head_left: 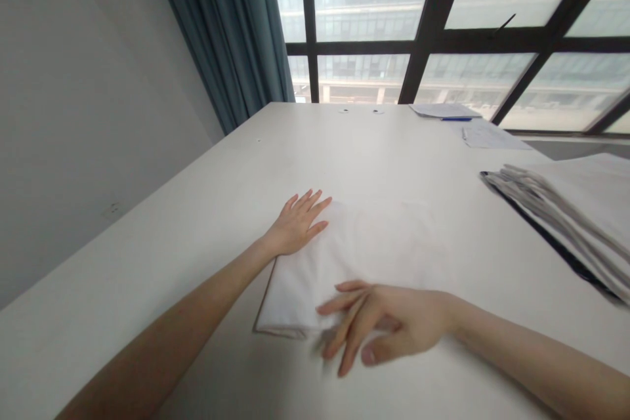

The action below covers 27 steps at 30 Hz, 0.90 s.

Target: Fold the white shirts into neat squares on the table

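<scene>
A folded white cloth (374, 243) lies flat on the white table, its layered edges showing at the near left corner. My left hand (298, 223) rests palm down on the cloth's left side, fingers spread toward the far edge. Over the near edge of the cloth is my right hand (378, 321), fingers apart and slightly bent, with nothing held in them. It is a little blurred, and I cannot tell whether its fingertips touch the fabric.
On the right stands a stack of folded cloths (581, 203), white on top with a dark layer beneath. Papers (445, 110) and a blue pen (456, 119) lie at the table's far right. A window and a blue curtain (231, 26) are behind the white table (197, 210).
</scene>
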Tool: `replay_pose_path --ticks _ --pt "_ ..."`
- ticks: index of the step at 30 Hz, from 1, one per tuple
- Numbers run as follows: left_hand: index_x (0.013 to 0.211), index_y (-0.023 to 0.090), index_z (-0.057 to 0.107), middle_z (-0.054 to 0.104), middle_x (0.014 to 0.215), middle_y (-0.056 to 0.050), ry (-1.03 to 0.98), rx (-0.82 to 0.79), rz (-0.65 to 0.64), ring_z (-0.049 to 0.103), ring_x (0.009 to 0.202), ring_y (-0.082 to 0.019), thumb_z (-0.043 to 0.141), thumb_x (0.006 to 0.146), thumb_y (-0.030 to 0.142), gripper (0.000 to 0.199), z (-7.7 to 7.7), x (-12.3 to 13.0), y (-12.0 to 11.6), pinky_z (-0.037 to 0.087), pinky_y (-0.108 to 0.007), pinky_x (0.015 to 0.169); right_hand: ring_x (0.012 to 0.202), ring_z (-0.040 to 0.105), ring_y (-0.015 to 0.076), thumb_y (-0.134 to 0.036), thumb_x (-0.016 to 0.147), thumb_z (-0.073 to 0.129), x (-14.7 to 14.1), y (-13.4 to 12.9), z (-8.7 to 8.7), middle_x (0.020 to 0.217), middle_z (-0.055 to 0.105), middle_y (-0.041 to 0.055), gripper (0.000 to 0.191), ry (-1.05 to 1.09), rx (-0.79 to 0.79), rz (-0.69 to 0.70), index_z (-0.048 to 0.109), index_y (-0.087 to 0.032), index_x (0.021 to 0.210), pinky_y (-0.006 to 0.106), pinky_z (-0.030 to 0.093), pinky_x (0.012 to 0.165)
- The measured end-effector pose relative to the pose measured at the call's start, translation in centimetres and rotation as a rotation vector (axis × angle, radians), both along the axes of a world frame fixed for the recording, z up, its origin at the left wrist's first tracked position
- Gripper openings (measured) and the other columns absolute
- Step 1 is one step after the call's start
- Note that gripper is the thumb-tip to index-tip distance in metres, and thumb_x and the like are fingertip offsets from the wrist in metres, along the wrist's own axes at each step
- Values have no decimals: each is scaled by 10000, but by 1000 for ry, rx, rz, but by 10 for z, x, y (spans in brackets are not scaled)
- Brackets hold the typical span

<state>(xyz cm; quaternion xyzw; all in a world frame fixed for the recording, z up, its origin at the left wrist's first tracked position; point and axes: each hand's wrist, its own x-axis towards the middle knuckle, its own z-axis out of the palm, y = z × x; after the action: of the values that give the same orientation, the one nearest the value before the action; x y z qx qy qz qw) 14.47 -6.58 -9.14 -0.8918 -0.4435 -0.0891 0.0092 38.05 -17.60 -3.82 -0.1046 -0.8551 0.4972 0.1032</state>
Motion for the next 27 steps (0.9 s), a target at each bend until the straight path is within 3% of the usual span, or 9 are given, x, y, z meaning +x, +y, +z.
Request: replay_pose_path --ticks 1,3,5,7,9,13,17,22,27 --pt "1509 266 259 257 1580 -74 4 2 4 188 1465 -236 257 1009 463 537 -1 -1 1 149 -460 1169 1226 557 178 -262 957 496 2 5 -1 1190 698 37 247 43 -45 -71 711 -212 1069 396 275 1138" --pt "1512 262 250 253 1580 -77 19 7 8 191 1464 -235 253 1012 449 534 -2 -3 4 157 -460 1168 1095 640 170 -261 977 433 8 19 -7 1128 720 67 291 87 -7 -345 707 -189 1044 373 404 1052" --pt "1512 257 250 248 1582 -78 41 21 21 189 1465 -236 250 1013 447 534 -2 -4 6 167 -461 1166 1184 585 211 -275 958 453 17 33 -17 1225 672 95 290 17 229 -625 675 -187 1123 425 404 1053" --pt "1511 250 257 243 1584 -77 69 38 49 188 1465 -234 247 1015 442 532 -2 -5 8 178 -458 1166 1329 446 258 -301 947 472 27 46 -27 1365 576 98 334 -158 510 -760 625 -204 1228 510 308 1109" --pt "1509 240 262 240 1584 -82 100 57 78 192 1464 -233 247 1017 432 529 -1 -6 9 187 -454 1166 1398 336 289 -351 954 464 35 53 -35 1474 460 89 413 -333 695 -787 548 -223 1338 559 237 1130" --pt "1497 165 291 250 1572 -138 152 123 114 219 1455 -257 279 1014 388 532 6 -1 2 192 -454 1164 1429 267 294 -432 986 374 40 56 -43 1544 343 75 505 -495 833 -777 421 -237 1449 546 220 1141" --pt "1463 59 319 271 1549 -204 153 113 100 238 1446 -291 283 1008 362 547 10 22 -27 226 -477 1147 1434 254 290 -460 993 332 37 54 -46 1554 323 69 534 -536 878 -773 381 -233 1474 536 216 1145" --pt "1451 45 323 228 1555 -230 96 27 -96 167 1459 -334 294 959 584 731 8 50 -74 208 -533 1143 1434 258 279 -474 997 298 37 55 -49 1561 309 53 546 -547 891 -770 355 -237 1486 520 220 1147" --pt "1483 38 246 160 1572 -225 111 -84 -182 86 1471 -340 269 925 670 843 13 46 -89 127 -562 1154 1436 252 276 -482 996 299 39 53 -49 1566 291 54 562 -542 878 -752 333 -228 1496 525 220 1148"
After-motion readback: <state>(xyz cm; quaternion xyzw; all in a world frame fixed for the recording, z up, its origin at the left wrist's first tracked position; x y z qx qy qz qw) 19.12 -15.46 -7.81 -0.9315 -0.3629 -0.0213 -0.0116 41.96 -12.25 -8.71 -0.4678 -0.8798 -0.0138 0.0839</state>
